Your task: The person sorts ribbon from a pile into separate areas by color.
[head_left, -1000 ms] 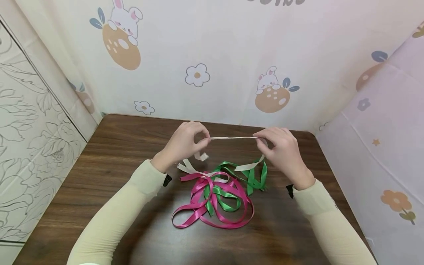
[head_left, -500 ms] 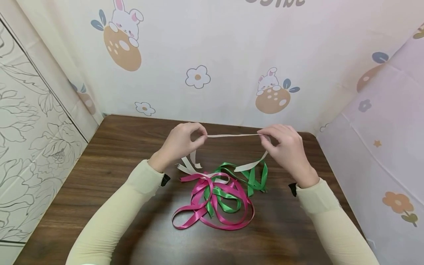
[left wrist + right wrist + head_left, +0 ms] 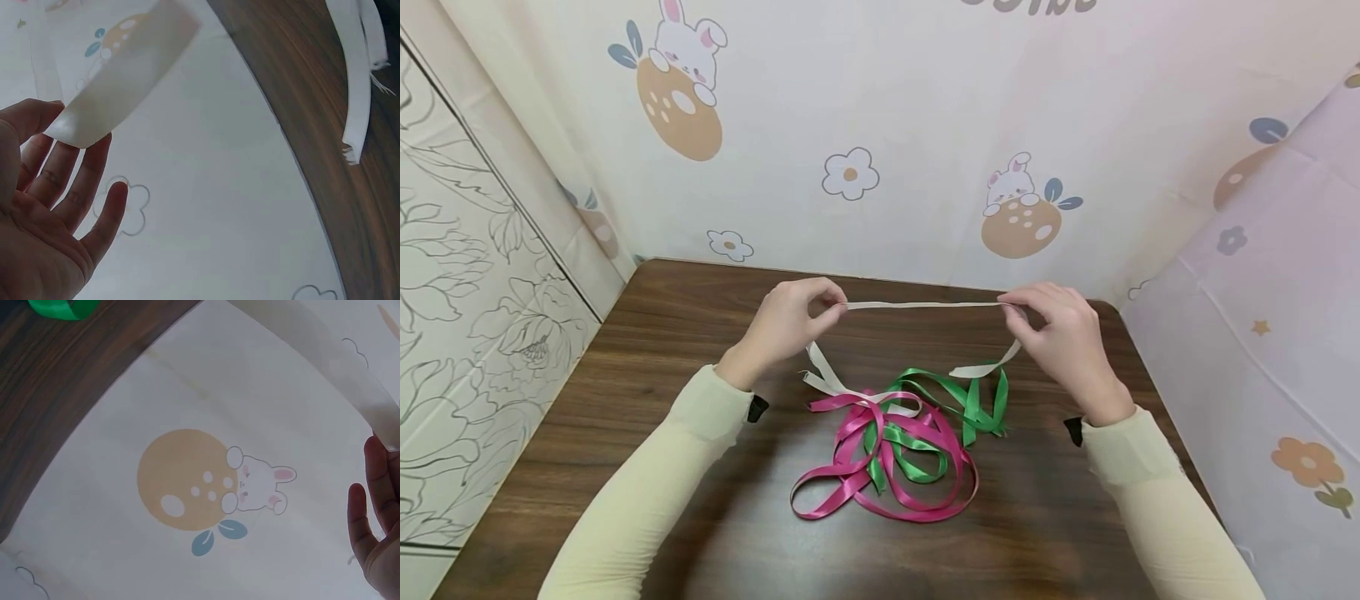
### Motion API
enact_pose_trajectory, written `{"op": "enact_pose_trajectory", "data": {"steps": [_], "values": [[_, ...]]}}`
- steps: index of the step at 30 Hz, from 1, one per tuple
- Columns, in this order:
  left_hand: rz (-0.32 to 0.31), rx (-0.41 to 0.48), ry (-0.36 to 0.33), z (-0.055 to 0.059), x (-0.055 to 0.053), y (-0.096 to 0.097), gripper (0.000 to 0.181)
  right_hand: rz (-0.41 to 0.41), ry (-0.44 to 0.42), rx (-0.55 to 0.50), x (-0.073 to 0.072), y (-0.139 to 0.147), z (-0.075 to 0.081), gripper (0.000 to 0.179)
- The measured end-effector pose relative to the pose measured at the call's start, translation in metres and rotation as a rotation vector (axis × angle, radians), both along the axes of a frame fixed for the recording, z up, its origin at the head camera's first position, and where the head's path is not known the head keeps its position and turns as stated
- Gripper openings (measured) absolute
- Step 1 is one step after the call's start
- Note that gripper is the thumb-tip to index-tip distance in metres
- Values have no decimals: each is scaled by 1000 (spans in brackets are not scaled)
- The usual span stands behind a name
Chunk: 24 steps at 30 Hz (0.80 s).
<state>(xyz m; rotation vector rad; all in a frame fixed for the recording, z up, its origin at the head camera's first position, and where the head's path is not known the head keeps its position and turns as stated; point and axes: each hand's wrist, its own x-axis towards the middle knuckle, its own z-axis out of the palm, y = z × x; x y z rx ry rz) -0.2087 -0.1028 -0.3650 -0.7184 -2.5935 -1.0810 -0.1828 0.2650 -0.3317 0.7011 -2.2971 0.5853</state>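
Observation:
Between my two hands a cream-white ribbon runs straight across, raised over the back of the table. My left hand pinches one end of this span between thumb and fingers; the left wrist view shows the ribbon rising from the fingertips. The other end is pinched by my right hand, and a loose tail curves down beneath it. In the right wrist view the ribbon slants toward the fingers at the edge, with the thumb out of frame. Below lies a tangle of pink ribbon and green ribbon.
More white ribbon lies at the tangle's upper left, its cut ends frayed. The dark wooden table ends at the back against a printed curtain. Patterned panels stand at left and right.
My hands have drawn apart, the left moving left and the right moving right, so the ribbon span is longer. The tail under my left hand has dropped out of sight. The tangle stays put.

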Motion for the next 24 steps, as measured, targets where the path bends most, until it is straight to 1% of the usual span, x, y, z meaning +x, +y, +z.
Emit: {"op": "enact_pose_trajectory", "data": {"steps": [5,11,16,24], "values": [[31,31,-22,-7,1,-12,5,-10,4,-7,-1,5,-1,15],[60,65,-11,-15,1,-27,6,-45,-18,-1,-2,13,-4,13],[78,107,2,-16,1,-37,6,-68,-52,-2,-3,18,-7,12],[109,170,-17,-16,-2,-45,8,-72,-69,-1,-6,22,-11,12]]}}
